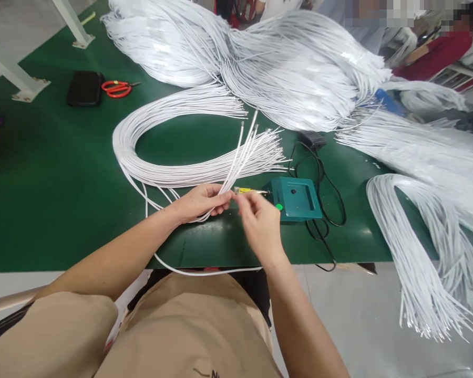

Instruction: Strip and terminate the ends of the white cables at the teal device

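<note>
Several white cables (239, 157) stand up out of my left hand (205, 202), whose fingers are closed round them. Close beside it, my right hand (259, 220) pinches at the tip of the left thumb; what lies between its fingertips is too small to make out. One loose white cable (208, 272) loops down along the table's front edge. Just behind the right hand sits a teal device (297, 198) with a green button and a thin yellow-marked tool (252, 190) pointing from its left side. A curved bundle of white cables (126, 139) lies beyond my hands.
Large heaps of white cables (291, 68) cover the back of the green table (63, 210). Another bundle (402, 252) hangs over the front right edge. Red-handled scissors (117, 89) lie by a black box (84, 88). A black cord (341, 202) curls around the device. People are at the back.
</note>
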Motion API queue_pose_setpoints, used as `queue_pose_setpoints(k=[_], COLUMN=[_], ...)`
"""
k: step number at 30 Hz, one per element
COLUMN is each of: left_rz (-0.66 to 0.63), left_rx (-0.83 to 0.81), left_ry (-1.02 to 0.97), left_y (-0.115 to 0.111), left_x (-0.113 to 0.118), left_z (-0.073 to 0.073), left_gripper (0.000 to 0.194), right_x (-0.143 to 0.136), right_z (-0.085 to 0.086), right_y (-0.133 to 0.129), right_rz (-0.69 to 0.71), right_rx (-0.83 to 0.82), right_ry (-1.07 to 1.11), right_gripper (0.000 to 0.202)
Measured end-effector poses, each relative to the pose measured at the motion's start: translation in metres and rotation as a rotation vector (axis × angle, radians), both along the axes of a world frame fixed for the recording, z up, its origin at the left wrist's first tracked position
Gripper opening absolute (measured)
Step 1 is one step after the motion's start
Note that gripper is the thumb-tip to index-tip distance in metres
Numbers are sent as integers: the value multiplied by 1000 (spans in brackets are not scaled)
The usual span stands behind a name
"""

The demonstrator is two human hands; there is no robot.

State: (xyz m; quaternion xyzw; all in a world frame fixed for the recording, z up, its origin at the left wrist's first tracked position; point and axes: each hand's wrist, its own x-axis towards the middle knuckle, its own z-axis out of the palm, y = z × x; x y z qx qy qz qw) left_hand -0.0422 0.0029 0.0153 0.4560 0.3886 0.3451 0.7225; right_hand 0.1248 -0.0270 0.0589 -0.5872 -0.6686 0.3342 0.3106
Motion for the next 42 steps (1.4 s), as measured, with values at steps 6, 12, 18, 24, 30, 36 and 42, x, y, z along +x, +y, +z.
queue_pose_setpoints(k=[6, 12, 18, 24, 30, 36, 42], left_rz=[-52, 204, 187, 348, 333, 272, 220], left_rx=[-30, -18, -33, -72, 20, 129, 176], left_ry=[69, -44, -182, -211, -172, -36, 56], left_y=[2, 6, 2, 7, 5, 1, -1], left_x=[-3, -3, 2, -5, -3, 1, 1], left_z=[4, 2, 7, 9, 7, 6, 9], left_gripper=[40, 39, 30, 26, 36, 34, 29], right_x=[0, -3, -17, -24, -13, -10, -12], right_z=[-9, -12, -28, -35, -23, -4, -12], right_y=[35, 13, 0, -21, -7, 30, 31], right_rz=[-56, -16, 64, 78, 22, -71, -91], right_rx=[-178, -287, -281, -429, -335, -181, -177], right_ry=[470, 460, 352, 360, 346, 446, 620], right_gripper=[33, 33, 35, 35, 31, 30, 18])
